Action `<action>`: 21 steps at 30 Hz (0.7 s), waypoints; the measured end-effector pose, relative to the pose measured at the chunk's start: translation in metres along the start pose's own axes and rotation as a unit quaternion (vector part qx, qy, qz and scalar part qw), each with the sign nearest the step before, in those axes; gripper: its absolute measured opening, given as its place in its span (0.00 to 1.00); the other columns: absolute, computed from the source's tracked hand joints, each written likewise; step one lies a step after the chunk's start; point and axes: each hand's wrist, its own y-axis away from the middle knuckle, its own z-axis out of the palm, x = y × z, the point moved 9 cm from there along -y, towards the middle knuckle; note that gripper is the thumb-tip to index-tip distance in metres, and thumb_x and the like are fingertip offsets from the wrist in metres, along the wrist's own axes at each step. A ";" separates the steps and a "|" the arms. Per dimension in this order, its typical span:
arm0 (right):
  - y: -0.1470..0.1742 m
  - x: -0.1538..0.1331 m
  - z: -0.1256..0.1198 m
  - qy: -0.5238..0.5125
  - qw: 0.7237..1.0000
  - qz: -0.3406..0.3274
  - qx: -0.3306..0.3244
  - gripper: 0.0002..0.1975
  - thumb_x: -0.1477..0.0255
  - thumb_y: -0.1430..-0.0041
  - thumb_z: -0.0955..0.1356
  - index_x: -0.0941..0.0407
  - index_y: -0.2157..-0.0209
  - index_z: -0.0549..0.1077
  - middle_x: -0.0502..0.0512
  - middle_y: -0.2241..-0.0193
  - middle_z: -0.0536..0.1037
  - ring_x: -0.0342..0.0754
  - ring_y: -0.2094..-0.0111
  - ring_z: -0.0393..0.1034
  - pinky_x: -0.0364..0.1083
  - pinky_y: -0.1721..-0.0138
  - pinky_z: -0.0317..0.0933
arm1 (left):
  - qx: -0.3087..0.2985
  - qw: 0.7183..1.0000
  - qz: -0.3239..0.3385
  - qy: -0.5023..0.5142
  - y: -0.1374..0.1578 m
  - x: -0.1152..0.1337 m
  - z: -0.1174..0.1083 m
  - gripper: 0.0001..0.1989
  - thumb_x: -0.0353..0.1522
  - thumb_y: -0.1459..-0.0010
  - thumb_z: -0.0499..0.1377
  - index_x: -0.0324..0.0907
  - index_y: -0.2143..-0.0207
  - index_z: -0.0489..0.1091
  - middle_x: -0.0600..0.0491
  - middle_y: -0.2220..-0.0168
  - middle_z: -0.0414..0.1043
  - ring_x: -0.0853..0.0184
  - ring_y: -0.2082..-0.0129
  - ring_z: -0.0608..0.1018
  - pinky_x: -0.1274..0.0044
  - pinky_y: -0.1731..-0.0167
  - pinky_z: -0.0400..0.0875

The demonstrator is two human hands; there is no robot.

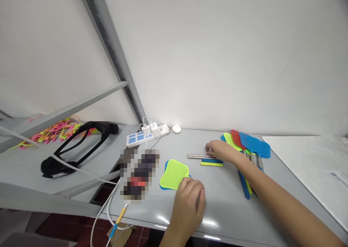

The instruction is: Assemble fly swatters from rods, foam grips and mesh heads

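Observation:
Near the table's front edge, my left hand (189,200) is closed, its fingers curled beside a lime-green perforated fly swatter head (175,173). A blue swatter head (164,186) lies under the green one. What the left fingers hold, if anything, is hidden. Farther back, my right hand (220,149) has its fingers bent down onto thin metal rods (197,156), pinching at them. A blue handle (212,160) and a lime-green handle (211,164) lie just in front of the rods. To the right, several assembled fly swatters (251,145) in blue, red and green lie fanned out, partly behind my right forearm.
A white power strip (148,134) with plugs and a round white device (176,129) sit by the wall. A pixelated object (141,176) lies left, with cables nearby. A black strap-like frame (81,145) and colourful pieces (59,129) rest beyond metal bars. A white sheet (307,160) lies right.

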 end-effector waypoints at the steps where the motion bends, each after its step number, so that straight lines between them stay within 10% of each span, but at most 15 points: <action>1: -0.003 -0.001 0.002 0.003 1.000 -0.007 -0.002 0.13 0.63 0.35 0.66 0.58 0.59 0.73 0.54 0.62 0.76 0.46 0.64 0.72 0.50 0.59 0.67 | -0.011 1.000 0.003 -0.010 0.000 0.001 0.003 0.09 0.25 0.39 0.52 0.44 0.62 0.71 0.48 0.64 0.74 0.59 0.62 0.71 0.67 0.59 0.65; 13: -0.004 -0.016 0.006 -0.024 0.996 -0.082 0.010 0.07 0.68 0.41 0.66 0.54 0.68 0.76 0.54 0.66 0.77 0.46 0.69 0.70 0.43 0.66 0.57 | -0.046 0.983 -0.020 -0.175 -0.036 -0.004 0.047 0.19 0.31 0.36 0.51 0.47 0.43 0.63 0.52 0.40 0.67 0.51 0.39 0.61 0.57 0.49 0.60; 21: 0.006 -0.011 -0.010 -0.026 0.995 -0.025 0.090 0.02 0.74 0.43 0.64 0.55 0.68 0.69 0.53 0.75 0.75 0.47 0.74 0.68 0.44 0.73 0.53 | -0.037 0.979 -0.049 -0.193 -0.030 -0.009 0.042 0.19 0.33 0.38 0.54 0.49 0.44 0.65 0.50 0.50 0.71 0.56 0.52 0.69 0.62 0.54 0.64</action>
